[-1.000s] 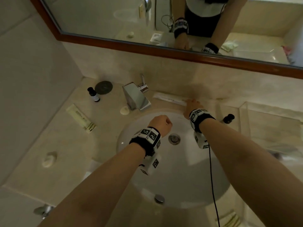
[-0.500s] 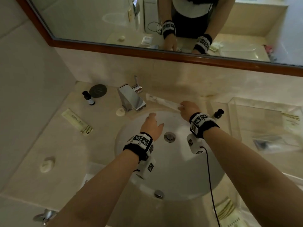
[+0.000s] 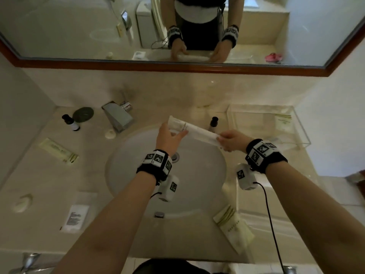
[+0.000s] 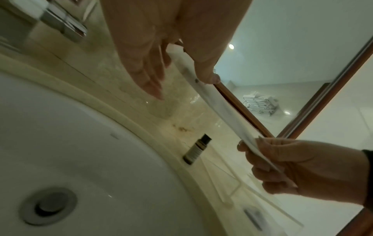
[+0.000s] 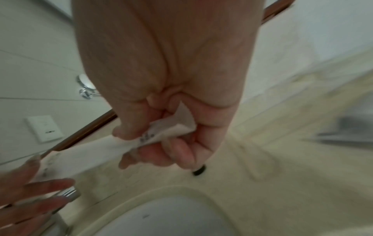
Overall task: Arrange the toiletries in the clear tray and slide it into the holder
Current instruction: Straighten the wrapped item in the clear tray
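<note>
A long white packet [image 3: 194, 130] hangs over the back rim of the sink, held by both hands. My left hand [image 3: 169, 135] holds its left end, thumb on top and fingers beneath. My right hand [image 3: 230, 140] grips the right end; the right wrist view shows fingers curled round the crumpled packet end [image 5: 171, 127]. In the left wrist view the packet [image 4: 222, 115] stretches from my thumb to the right hand [image 4: 292, 166]. The clear tray [image 3: 305, 139] stands on the counter to the right, with a green-striped packet [image 3: 282, 120] inside. A small dark bottle [image 3: 213, 123] stands just left of the tray.
The faucet [image 3: 118, 115] and a round soap [image 3: 109, 134] sit left of the packet. Further left are a second small bottle [image 3: 71, 121], a dark disc [image 3: 84, 113] and a cream packet [image 3: 58, 150]. Near the front lie a white sachet [image 3: 76, 216] and another cream packet [image 3: 233, 226].
My right hand has lifted the white packet off the counter behind the sink. My left hand has uncurled, risen and taken the packet's left end.
</note>
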